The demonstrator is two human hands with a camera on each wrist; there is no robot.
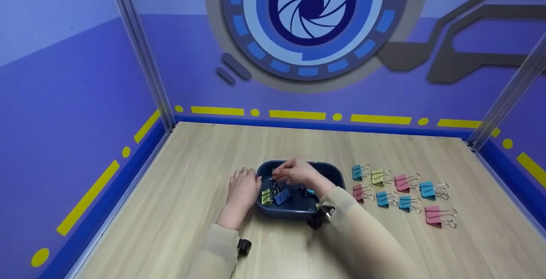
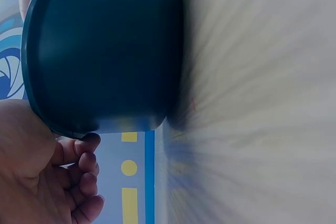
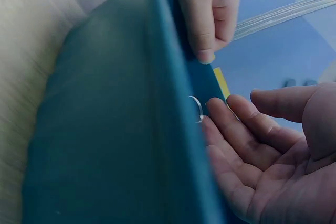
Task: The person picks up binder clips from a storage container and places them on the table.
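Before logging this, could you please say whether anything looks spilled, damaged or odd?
Nothing stands out: the tray sits flat, the left hand grips it, the right hand reaches inside, and the eight clips beside the tray lie in two loose rows.

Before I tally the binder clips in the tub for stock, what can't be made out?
Head: full count of binder clips inside; right hand and sleeve partly cover the dark blue tub.
Left wrist: tub contents, behind its wall.
Right wrist: rest of the wire loop, behind the rim.
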